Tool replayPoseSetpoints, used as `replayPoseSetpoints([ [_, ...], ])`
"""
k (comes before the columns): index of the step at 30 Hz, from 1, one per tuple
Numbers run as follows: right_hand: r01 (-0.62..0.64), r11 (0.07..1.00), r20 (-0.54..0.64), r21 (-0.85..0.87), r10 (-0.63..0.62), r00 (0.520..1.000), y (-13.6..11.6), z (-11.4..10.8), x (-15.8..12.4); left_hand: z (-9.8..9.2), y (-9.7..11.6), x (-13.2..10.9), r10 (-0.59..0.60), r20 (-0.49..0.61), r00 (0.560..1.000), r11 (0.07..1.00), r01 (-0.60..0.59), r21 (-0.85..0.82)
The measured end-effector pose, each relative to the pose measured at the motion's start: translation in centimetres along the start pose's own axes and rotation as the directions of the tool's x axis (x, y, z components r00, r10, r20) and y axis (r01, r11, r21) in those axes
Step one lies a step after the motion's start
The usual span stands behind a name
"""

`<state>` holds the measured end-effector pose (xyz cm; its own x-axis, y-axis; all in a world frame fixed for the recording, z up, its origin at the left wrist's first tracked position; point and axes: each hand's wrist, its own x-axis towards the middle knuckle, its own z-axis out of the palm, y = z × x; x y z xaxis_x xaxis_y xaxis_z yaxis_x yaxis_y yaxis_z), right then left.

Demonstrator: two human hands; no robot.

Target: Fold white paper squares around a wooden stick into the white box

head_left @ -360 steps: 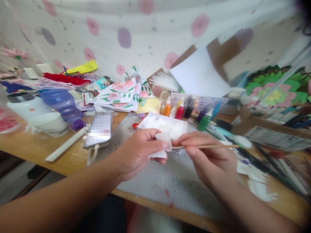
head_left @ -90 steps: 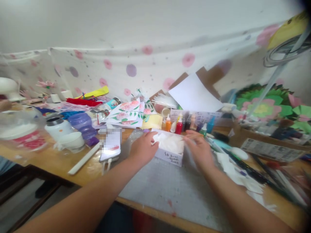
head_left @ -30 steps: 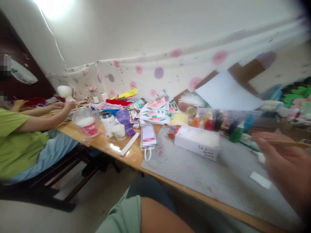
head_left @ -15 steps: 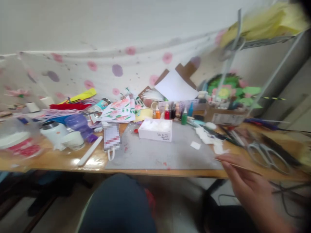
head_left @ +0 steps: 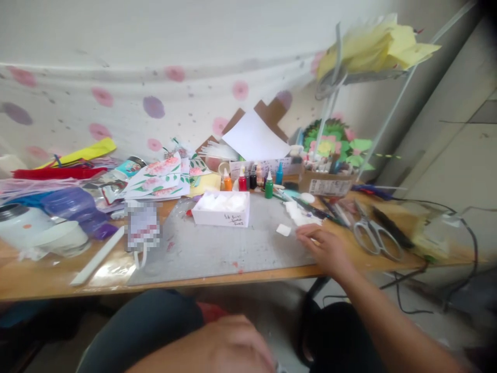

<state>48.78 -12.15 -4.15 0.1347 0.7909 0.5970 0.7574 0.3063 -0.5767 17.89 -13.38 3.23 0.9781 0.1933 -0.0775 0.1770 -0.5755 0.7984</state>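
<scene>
My right hand (head_left: 324,251) is low over the right edge of the grey mat (head_left: 217,254). Its thumb and fingertips come together beside a crumpled white tissue (head_left: 301,213); whatever they pinch is too small or hidden to make out. A small white square piece (head_left: 283,229) lies on the mat just left of those fingers. Blurred by motion, my left hand (head_left: 236,342) is below the table's front edge, above my lap, and its fingers are not clear. On the mat's far side sits a white box (head_left: 221,217) with handwriting on its front and white material inside.
Behind the box stand small paint bottles, among them orange (head_left: 227,181), red (head_left: 243,180) and green (head_left: 268,187). Scissors (head_left: 375,235) lie at right. Left are a white stick (head_left: 99,256), a white jar (head_left: 19,228) and flower-painted sheets (head_left: 159,178). A cardboard box (head_left: 328,185) holds tools.
The view has swung right. My right hand has moved left and forward to the tissue; the thin stick seen in it before no longer shows clearly. My left hand has come into view below.
</scene>
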Motion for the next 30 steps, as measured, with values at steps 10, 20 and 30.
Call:
replayPoseSetpoints([
  [10, -0.035, 0.997, 0.318, -0.075, 0.057, 0.946, 0.3, 1.3, 4.1, -4.8, -3.6, 1.0, -0.374, -0.295, 0.879, 0.924, 0.380, -0.040],
  [20, -0.073, 0.888, 0.403, 0.453, -0.131, 0.906, -7.8, 4.9, 9.2, -7.3, -7.1, 3.7, -0.364, -0.597, 0.715, 0.915, 0.157, -0.371],
  [30, -0.321, 0.509, 0.439, 0.799, -0.128, 0.889, -8.9, 12.3, 9.1, -8.7, -7.3, -0.3, -0.578, -0.579, 0.575, 0.775, 0.164, -0.610],
])
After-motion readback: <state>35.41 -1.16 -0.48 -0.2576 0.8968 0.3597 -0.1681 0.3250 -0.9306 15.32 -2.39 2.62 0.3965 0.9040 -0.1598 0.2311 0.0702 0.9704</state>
